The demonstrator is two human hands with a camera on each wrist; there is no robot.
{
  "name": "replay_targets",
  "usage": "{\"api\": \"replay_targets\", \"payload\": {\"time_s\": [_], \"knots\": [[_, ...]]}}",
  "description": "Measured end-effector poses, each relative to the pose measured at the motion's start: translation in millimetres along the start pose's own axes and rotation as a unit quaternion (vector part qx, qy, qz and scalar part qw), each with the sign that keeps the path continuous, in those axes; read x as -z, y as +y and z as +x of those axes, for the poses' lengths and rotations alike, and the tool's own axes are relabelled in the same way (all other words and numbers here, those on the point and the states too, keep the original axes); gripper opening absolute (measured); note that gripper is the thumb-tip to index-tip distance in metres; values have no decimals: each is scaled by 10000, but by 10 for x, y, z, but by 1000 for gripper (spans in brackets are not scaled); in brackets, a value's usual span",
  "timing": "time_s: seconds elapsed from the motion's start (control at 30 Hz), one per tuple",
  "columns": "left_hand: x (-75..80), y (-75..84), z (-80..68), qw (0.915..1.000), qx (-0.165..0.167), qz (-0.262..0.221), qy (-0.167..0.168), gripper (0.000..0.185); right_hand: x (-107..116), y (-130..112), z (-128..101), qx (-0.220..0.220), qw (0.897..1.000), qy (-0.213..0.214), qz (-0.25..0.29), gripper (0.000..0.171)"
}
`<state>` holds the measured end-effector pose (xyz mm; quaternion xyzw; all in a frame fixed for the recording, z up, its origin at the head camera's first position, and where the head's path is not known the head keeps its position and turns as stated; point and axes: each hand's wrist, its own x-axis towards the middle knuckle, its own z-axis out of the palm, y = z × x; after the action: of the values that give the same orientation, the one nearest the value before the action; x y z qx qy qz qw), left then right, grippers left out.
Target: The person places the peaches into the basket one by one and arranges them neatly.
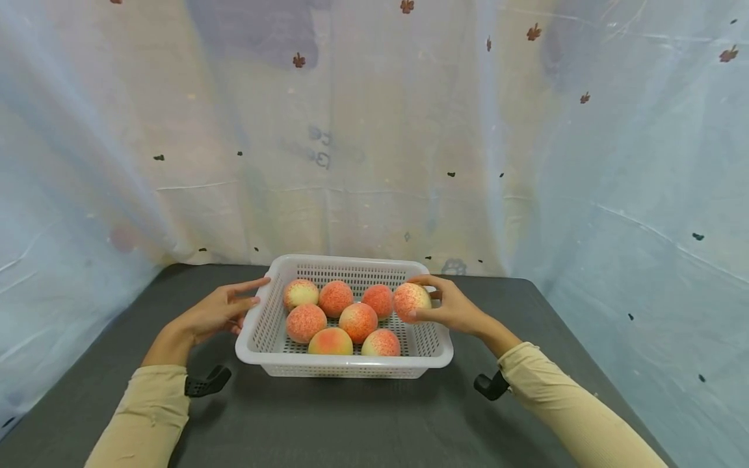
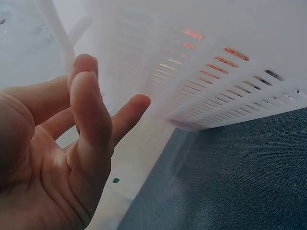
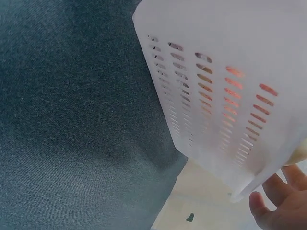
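Note:
A white slotted basket (image 1: 257,328) stands on the dark table and holds several red-yellow peaches. My right hand (image 1: 450,305) grips one peach (image 1: 411,301) at the basket's right rim, fingers and thumb curled round it. My left hand (image 1: 225,309) is open beside the basket's left wall, its forefinger tip touching the rim. In the left wrist view the open hand (image 2: 72,143) sits close to the basket wall (image 2: 216,72). The right wrist view shows the basket's outer wall (image 3: 225,100) from below and my fingertips (image 3: 276,206) at its corner.
The dark grey table (image 1: 351,422) stretches in front of the basket. A pale translucent curtain (image 1: 374,143) with small dark marks hangs behind and on both sides. The table's edges run close to the curtain at left and right.

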<state>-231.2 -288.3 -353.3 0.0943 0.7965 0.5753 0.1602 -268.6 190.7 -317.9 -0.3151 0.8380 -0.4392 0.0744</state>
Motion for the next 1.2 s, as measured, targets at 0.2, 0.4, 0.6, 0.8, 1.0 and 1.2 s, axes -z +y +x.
{"api": "replay_targets", "payload": {"time_s": [0.2, 0.4, 0.6, 0.8, 1.0, 1.2], "knots": [[7, -4, 0, 10000, 17, -40, -25, 72, -33, 0, 50, -171, 9996, -225, -84, 61], [-11, 8, -2, 9999, 7, -69, -76, 71, -67, -25, 64, -221, 9985, -333, -376, 61], [-13, -2, -2, 9999, -23, -75, -110, 70, -119, -21, 90, -422, 9950, -330, -838, 64], [-11, -6, -8, 9999, -26, -68, -111, 70, -190, -49, 90, -419, 9862, -295, -1576, 64], [-14, 1, -16, 9999, -20, -103, -105, 71, -235, -76, 101, -245, 9780, -312, -2047, 64], [-15, 13, -23, 9999, -46, -102, -98, 71, -239, -62, 111, -241, 9770, -336, -2090, 65]]}}
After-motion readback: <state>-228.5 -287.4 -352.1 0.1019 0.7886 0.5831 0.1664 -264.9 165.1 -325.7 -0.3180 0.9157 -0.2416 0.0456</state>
